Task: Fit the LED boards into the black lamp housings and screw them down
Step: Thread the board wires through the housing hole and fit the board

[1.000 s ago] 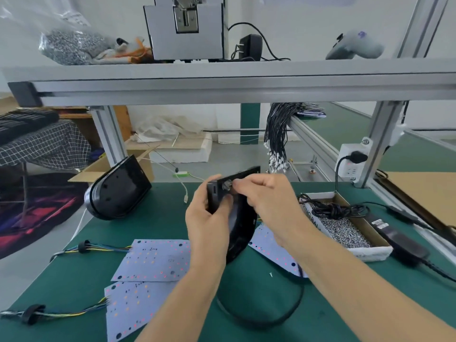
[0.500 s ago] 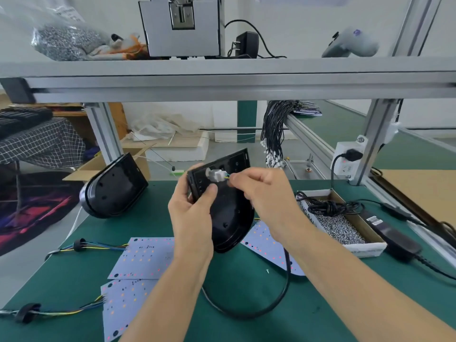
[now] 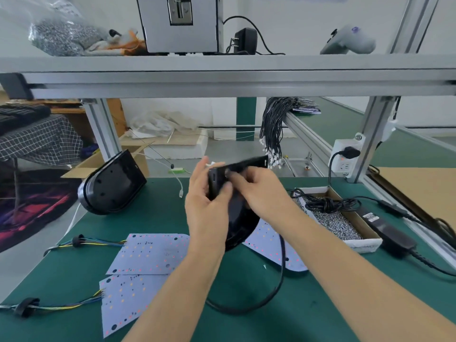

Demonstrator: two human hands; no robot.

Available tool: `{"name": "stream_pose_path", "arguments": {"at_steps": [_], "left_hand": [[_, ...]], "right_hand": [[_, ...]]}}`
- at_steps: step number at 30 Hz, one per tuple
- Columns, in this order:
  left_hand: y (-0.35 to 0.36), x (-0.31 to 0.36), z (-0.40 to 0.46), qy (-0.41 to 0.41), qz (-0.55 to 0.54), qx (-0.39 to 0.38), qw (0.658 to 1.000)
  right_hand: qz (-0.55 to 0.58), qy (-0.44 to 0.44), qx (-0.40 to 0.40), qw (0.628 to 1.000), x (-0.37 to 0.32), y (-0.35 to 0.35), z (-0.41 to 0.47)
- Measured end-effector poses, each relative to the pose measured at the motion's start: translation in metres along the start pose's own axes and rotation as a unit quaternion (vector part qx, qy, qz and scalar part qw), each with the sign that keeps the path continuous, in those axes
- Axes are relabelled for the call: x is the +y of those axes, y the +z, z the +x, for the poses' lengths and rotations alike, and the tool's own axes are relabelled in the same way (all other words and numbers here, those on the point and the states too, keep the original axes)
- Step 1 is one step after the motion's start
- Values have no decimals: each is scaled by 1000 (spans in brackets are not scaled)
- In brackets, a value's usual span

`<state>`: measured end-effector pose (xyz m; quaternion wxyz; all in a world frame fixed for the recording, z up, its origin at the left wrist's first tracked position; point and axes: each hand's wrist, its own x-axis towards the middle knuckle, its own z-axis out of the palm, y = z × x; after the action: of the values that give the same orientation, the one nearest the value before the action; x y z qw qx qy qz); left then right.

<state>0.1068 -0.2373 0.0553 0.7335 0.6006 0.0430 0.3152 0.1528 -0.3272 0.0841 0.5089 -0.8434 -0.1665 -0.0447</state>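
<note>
Left of the held lamp housing [image 3: 238, 213], LED boards [image 3: 150, 253] lie on the green mat [image 3: 158, 213]. Left hand [image 3: 206, 208] grips that raised housing's edge; right hand [image 3: 259, 191] pinches at its top.

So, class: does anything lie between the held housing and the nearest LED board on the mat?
Nothing visible does. Both the left hand and right hand grip the housing upright, its lower end right over the board. Only a black cable crosses that board.
</note>
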Motion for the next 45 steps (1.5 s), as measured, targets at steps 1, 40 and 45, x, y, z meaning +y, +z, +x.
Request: {"name": "stream_pose_path", "arguments": {"at_steps": [1, 40, 45], "left_hand": [[-1, 0, 8, -15, -7, 46, 999], [-29, 3, 43, -50, -21, 196, 979], [-33, -4, 37, -63, -38, 198, 977]], "right_hand": [[47, 22, -51, 997, 1, -1, -4], [144, -23, -201, 969, 41, 46, -57], [-54, -147, -109, 982, 52, 49, -63]]}}
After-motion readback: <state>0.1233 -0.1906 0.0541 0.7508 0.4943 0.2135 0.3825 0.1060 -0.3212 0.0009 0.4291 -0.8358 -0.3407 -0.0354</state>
